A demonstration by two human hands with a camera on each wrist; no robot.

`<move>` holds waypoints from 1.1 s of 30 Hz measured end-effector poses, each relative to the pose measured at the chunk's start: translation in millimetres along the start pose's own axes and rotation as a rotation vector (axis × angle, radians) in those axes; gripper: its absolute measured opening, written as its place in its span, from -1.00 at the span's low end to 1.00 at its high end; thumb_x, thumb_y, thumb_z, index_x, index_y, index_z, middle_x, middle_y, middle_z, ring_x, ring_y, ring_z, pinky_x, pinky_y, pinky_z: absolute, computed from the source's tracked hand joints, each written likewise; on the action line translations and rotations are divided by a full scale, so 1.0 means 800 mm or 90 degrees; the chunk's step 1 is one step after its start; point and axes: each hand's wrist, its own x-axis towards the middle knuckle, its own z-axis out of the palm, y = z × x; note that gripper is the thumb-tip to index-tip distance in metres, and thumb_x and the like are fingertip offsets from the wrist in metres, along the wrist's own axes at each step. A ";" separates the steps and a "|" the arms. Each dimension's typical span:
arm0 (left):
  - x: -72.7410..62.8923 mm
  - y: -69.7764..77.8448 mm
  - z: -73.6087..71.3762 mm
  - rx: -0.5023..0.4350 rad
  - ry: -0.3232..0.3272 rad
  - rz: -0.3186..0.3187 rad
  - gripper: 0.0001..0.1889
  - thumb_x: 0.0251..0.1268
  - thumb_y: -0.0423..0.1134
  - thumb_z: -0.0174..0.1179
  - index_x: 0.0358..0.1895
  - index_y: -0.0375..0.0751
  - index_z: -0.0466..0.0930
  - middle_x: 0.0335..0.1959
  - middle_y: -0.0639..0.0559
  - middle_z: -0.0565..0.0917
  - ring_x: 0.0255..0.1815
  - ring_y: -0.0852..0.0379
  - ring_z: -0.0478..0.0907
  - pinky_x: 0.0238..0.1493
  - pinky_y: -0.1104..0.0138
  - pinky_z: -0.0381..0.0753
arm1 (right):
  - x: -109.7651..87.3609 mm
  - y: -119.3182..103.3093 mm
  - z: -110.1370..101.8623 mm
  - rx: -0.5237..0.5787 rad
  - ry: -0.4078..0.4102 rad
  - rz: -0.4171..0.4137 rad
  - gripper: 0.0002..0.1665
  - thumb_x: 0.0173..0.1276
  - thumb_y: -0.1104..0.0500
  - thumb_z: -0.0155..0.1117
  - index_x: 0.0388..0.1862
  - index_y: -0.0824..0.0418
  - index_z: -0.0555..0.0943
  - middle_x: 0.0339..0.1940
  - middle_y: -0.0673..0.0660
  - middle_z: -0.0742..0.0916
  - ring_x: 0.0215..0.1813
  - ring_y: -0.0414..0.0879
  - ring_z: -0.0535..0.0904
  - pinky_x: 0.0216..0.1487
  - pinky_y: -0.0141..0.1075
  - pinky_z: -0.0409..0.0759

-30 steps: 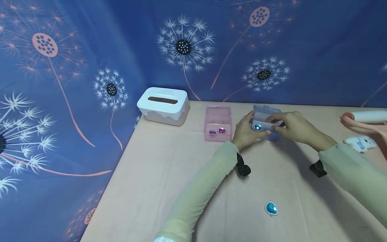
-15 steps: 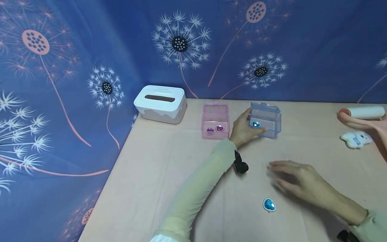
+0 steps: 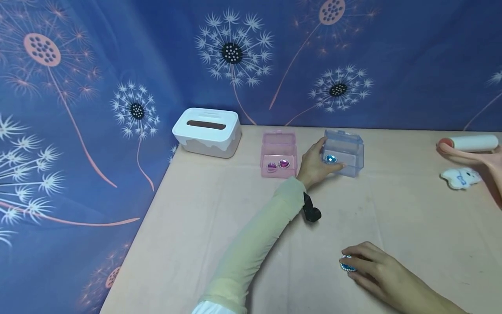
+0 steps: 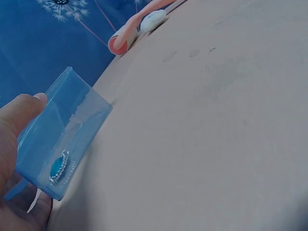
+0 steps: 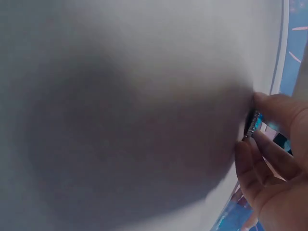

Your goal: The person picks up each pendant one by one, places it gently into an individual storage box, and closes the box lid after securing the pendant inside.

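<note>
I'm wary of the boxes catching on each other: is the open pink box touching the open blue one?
Apart. The head view shows a strip of pale tabletop, and part of the left hand, between the pink box and blue box.

Two hands, a left hand (image 3: pixel 313 168) and a right hand (image 3: pixel 380 271); two translucent plastic boxes, one pink box (image 3: pixel 279 138) and one blue box (image 3: pixel 351 159); four gem ornaments in sight: two magenta gems (image 3: pixel 284 163) inside the pink one, one boxed blue gem (image 3: pixel 331 158), one pinched blue gem (image 3: pixel 347 267) in the right hand's fingers; one tissue box (image 3: pixel 209 138); one white cylinder (image 3: pixel 474 143); one white animal-shaped piece (image 3: pixel 459 179); one black wrist device (image 3: pixel 311 213) in the head view.
</note>
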 end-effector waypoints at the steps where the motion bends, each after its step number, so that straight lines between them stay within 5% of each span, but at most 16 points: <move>1: 0.000 0.000 -0.001 -0.001 0.000 0.002 -0.01 -0.07 -0.02 0.53 0.48 0.02 0.18 0.28 0.05 0.51 0.25 0.17 0.49 0.21 0.41 0.50 | 0.000 0.001 0.001 0.004 0.005 -0.006 -0.60 -0.12 0.23 0.60 -0.21 0.00 0.75 -0.11 -0.17 0.66 -0.12 -0.34 0.52 -0.11 -0.80 0.37; 8: 0.000 0.000 -0.004 -0.001 0.002 0.005 -0.01 -0.07 -0.02 0.52 0.48 0.00 0.17 0.32 0.04 0.48 0.29 0.17 0.47 0.23 0.41 0.48 | 0.001 0.003 0.003 0.006 0.002 0.017 -0.56 -0.19 0.28 0.61 -0.24 -0.03 0.76 -0.12 -0.21 0.65 -0.12 -0.37 0.51 -0.10 -0.82 0.35; 14: -0.002 0.001 -0.004 -0.005 -0.008 -0.001 0.00 -0.03 0.01 0.50 0.50 0.01 0.13 0.33 0.03 0.46 0.30 0.15 0.45 0.23 0.38 0.50 | 0.004 0.014 -0.002 0.014 -0.005 -0.036 -0.85 0.22 -0.01 0.42 -0.26 -0.03 0.73 -0.15 -0.18 0.61 -0.16 -0.38 0.49 -0.13 -0.81 0.35; 23: -0.003 -0.002 -0.008 0.005 -0.002 0.000 -0.01 -0.01 0.03 0.48 0.50 0.03 0.12 0.34 0.05 0.45 0.31 0.16 0.44 0.23 0.37 0.50 | 0.060 0.046 -0.061 -0.017 0.094 -0.067 -0.53 0.40 -0.28 0.01 -0.27 -0.03 0.72 -0.20 -0.16 0.65 -0.16 -0.37 0.54 -0.18 -0.73 0.45; 29: -0.002 -0.004 -0.007 0.021 -0.004 0.003 -0.01 0.00 0.02 0.48 0.51 0.01 0.11 0.32 0.04 0.46 0.28 0.17 0.46 0.22 0.39 0.50 | 0.091 0.071 -0.095 -0.026 0.145 -0.042 -0.44 0.35 -0.36 0.02 -0.25 0.03 0.71 -0.22 -0.10 0.70 -0.31 -0.46 0.52 -0.41 -0.65 0.45; 33: -0.002 -0.002 -0.003 0.012 -0.013 0.025 -0.03 -0.01 -0.01 0.49 0.49 0.01 0.15 0.26 0.04 0.51 0.23 0.19 0.49 0.18 0.45 0.49 | 0.100 0.085 -0.108 -0.047 0.155 -0.011 -0.54 0.29 -0.29 0.20 -0.22 0.05 0.71 -0.22 -0.04 0.71 -0.30 -0.56 0.47 -0.47 -0.63 0.42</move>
